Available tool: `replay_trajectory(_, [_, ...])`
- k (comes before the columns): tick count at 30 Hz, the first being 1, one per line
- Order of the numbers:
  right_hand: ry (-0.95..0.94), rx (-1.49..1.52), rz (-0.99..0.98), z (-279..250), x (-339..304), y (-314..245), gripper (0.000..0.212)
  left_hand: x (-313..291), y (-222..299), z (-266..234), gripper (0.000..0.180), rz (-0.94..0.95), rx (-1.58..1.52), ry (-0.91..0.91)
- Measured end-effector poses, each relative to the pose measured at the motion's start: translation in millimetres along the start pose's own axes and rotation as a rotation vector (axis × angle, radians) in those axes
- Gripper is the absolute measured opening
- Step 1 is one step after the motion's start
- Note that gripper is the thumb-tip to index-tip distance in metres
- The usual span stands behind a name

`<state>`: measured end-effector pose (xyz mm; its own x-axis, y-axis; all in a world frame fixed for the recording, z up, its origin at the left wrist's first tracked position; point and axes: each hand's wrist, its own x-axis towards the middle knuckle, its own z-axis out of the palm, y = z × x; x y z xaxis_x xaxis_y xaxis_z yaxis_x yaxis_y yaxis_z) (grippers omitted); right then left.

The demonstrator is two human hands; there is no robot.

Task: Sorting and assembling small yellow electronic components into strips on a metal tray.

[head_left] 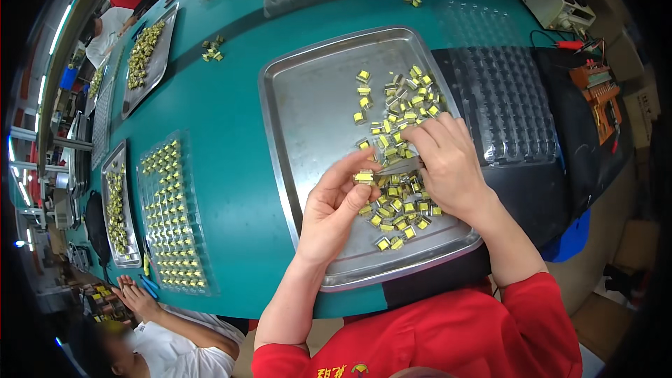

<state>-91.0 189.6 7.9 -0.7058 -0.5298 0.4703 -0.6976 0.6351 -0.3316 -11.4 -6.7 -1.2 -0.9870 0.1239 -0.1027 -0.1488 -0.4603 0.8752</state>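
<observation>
Head: 1 component [364, 177] in left grip [334, 206].

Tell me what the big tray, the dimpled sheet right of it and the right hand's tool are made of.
Big tray: metal, probably stainless steel; grey, with bright reflections along its rim.
Dimpled sheet: likely thin moulded plastic, clear and glossy; the black surface shows through.
Tool: apparently metal, smooth grey with a slight sheen.

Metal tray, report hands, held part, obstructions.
Left hand pinches one yellow-and-silver component. Right hand holds tweezer-like metal tool, tip nearby. Loose components clutter metal tray beneath.
</observation>
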Motion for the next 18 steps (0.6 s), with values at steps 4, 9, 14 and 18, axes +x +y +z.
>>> replay_trajectory(4, [-0.008, -0.038, -0.012, -1, 0, -2, 0.041, 3, -6, 2, 0.037, 0.061, -0.01, 0.041])
replay_trajectory(9, [-0.027, -0.077, -0.011, -2, 0, -4, 0.039, 3, -4, 2, 0.037, 0.061, 0.052, 0.042])
replay_trajectory(14, [-0.046, -0.08, 0.001, -1, -2, -5, 0.038, 1, -5, 4, 0.041, 0.105, 0.211, 0.062])
replay_trajectory(18, [-0.038, -0.052, -0.001, -2, -1, -4, 0.039, 2, -6, -2, 0.043, 0.073, 0.235, 0.077])
